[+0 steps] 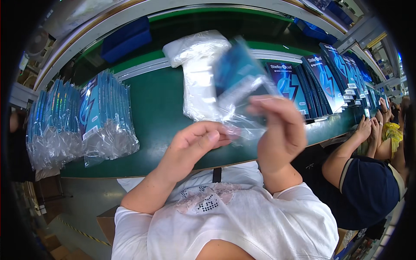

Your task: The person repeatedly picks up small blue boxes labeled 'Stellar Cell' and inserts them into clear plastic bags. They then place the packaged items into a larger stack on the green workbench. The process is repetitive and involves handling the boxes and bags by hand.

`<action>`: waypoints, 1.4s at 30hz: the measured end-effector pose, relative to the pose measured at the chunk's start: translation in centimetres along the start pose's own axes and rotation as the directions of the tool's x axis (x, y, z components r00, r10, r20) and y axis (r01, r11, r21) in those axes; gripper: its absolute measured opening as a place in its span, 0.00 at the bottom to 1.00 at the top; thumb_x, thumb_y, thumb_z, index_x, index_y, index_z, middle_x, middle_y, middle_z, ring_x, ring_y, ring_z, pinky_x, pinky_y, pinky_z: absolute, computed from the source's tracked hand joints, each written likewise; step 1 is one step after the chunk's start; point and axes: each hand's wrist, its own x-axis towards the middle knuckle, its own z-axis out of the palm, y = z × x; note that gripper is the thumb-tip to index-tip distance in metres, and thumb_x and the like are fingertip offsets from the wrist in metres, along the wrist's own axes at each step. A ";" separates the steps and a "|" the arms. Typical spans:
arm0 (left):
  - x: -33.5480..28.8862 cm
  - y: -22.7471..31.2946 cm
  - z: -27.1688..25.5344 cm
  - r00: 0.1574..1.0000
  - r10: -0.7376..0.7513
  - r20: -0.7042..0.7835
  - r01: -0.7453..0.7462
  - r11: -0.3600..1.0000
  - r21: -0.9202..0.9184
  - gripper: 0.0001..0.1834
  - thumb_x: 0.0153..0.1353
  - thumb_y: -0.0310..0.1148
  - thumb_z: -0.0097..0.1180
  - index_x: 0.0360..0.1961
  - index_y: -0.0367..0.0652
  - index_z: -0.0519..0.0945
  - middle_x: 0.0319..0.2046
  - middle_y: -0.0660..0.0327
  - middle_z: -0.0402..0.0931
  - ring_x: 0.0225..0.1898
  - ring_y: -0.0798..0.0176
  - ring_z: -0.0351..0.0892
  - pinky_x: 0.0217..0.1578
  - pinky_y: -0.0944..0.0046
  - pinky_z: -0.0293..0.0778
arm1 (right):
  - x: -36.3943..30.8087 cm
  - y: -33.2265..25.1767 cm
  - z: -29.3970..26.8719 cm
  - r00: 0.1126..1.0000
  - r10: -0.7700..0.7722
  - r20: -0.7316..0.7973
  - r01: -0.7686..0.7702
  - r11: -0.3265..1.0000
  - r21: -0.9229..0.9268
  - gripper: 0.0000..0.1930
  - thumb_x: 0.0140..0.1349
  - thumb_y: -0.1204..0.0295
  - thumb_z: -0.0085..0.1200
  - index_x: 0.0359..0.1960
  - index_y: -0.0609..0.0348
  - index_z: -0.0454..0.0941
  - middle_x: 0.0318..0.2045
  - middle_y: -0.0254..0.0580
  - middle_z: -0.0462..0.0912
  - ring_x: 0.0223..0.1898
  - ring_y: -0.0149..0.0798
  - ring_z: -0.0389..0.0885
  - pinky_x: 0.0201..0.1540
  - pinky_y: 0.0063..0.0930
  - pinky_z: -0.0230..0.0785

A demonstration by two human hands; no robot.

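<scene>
A flat blue box (240, 71) in a clear plastic bag (245, 121) is tilted above the table, smeared by motion. My left hand (199, 141) is closed, with thumb and fingertips pinching the loose lower end of the bag. Curled against the bag's right side is my right hand (281, 128), somewhat blurred; its fingers seem closed on the film, and its thumb is partly hidden. Just behind lies a stack of flat clear bags (197, 91), with a bulky folded plastic bundle (197, 45) at its far end.
Bagged blue boxes (104, 108) stand in rows at the left of the green table (151, 112). Unbagged blue boxes (286, 86) line the right. Behind a metal rail sits a blue bin (126, 39). A co-worker's arm (353, 138) reaches in at the right.
</scene>
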 end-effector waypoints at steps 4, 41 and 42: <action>0.1 0.2 -1.4 0.983 -0.181 0.040 0.184 0.976 -0.112 0.24 0.71 0.43 0.37 0.54 0.31 0.69 0.51 0.51 0.73 0.52 0.57 0.75 0.52 0.56 0.71 | 1.0 -1.0 -0.1 0.980 -0.105 0.169 0.101 0.994 0.032 0.11 0.45 0.89 0.43 0.28 0.64 0.74 0.25 0.42 0.73 0.29 0.39 0.71 0.33 0.29 0.66; -5.8 12.4 -10.1 0.621 0.524 -0.583 0.666 0.040 0.745 0.47 0.47 0.45 0.60 0.65 0.32 0.57 0.60 0.38 0.59 0.61 0.42 0.62 0.60 0.55 0.60 | -1.5 0.2 5.5 0.716 0.084 0.693 -0.256 0.955 0.149 0.18 0.53 0.77 0.58 0.48 0.65 0.75 0.38 0.47 0.76 0.32 0.39 0.76 0.36 0.27 0.71; -5.7 12.5 -10.4 0.629 0.525 -0.573 0.656 0.036 0.754 0.46 0.46 0.44 0.59 0.65 0.32 0.57 0.59 0.39 0.60 0.61 0.42 0.63 0.60 0.55 0.60 | -1.5 0.3 5.6 0.714 0.095 0.693 -0.266 0.953 0.143 0.18 0.54 0.77 0.58 0.48 0.65 0.75 0.38 0.47 0.76 0.32 0.39 0.76 0.36 0.27 0.71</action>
